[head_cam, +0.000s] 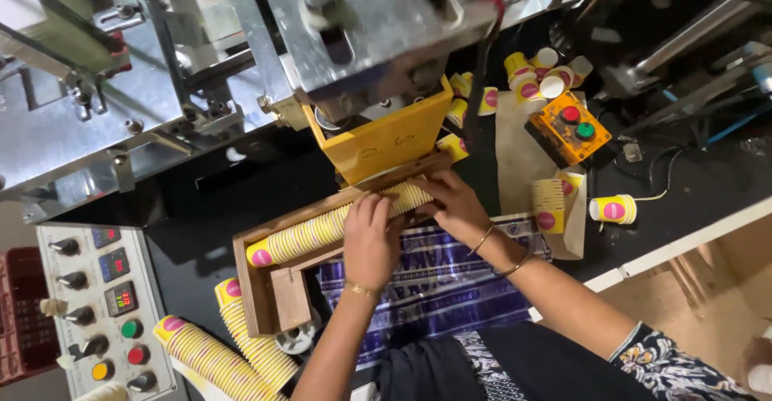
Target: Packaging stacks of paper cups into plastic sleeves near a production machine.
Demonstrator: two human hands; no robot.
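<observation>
Stacks of nested yellow paper cups (233, 353) lie nearest you at seven o'clock. Your left hand (371, 240) and right hand (452, 201) both press, fingers together and curled, on the long cup stack (322, 230) lying in the wooden trough (265, 288). Beyond, at twelve o'clock, sits the yellow chute (386, 139); at two o'clock, the orange button box (569, 127).

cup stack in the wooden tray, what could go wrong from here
1. The long nested cup stack lies on its side in the wooden tray; the left hand and right hand press only its right-hand part, so it might buckle or separate when lifted.
2. Both hands work just below the yellow chute, so fingers may be close to machine parts.
3. Loose cups beside the orange button box could get knocked.
</observation>
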